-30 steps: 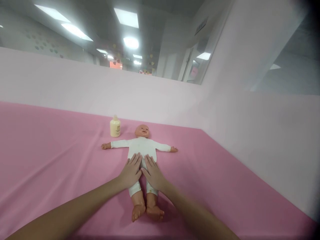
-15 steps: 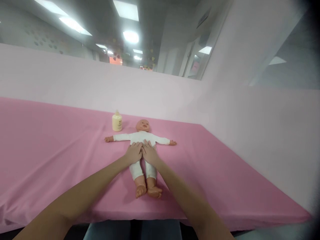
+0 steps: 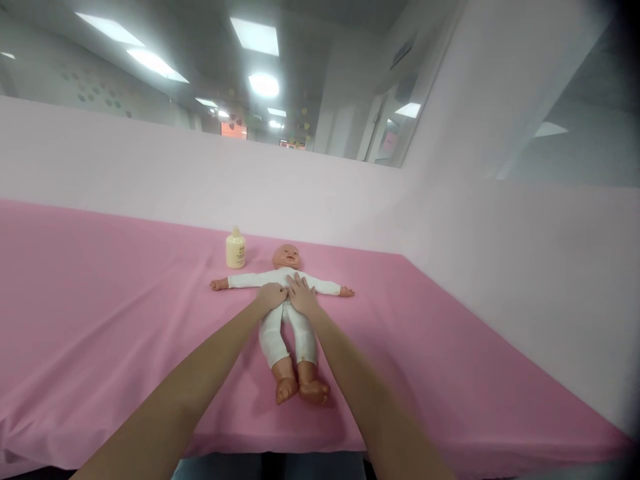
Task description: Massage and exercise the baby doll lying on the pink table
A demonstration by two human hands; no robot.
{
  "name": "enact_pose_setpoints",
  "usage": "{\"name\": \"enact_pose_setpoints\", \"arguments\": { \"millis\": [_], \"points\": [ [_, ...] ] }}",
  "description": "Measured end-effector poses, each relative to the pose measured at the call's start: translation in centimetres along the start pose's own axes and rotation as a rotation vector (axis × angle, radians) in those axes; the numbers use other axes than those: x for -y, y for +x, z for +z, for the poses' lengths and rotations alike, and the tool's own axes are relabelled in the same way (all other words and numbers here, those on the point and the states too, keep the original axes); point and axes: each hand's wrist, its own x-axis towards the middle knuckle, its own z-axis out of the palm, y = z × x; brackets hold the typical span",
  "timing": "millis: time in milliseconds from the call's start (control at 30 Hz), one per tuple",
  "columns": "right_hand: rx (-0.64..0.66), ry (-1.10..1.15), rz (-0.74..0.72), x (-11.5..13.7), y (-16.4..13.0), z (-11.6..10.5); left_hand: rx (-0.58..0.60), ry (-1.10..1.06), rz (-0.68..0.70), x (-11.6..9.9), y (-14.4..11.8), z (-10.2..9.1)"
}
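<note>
Fingers rest on doll, head pointing away.

one doll, one bottle, two hands

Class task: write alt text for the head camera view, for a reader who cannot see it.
Both hands, left hand and right hand, rest flat on the chest of a doll in white clothes, lying face-up on a pink sheet. A cream bottle stands beside its head.

The doll under both hands wears plain white. Cloth is pink; the bottle beyond is cream.
</note>
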Motion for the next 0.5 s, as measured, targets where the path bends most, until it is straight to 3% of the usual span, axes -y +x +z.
{"name": "enact_pose_setpoints", "arguments": {
  "millis": [167,300,500],
  "points": [
    [-0.125,-0.017,0.108,-1.4,1.2,0.9,-0.019,0.005,-0.065,-0.7,1.4,0.0],
    [-0.208,-0.010,0.226,-4.0,1.6,1.4,-0.050,0.023,-0.072,-1.0,1.2,0.5],
    [-0.323,-0.075,0.294,-7.6,1.1,1.8,-0.055,0.076,0.022,-0.9,-0.1,0.9]
  ]
}}
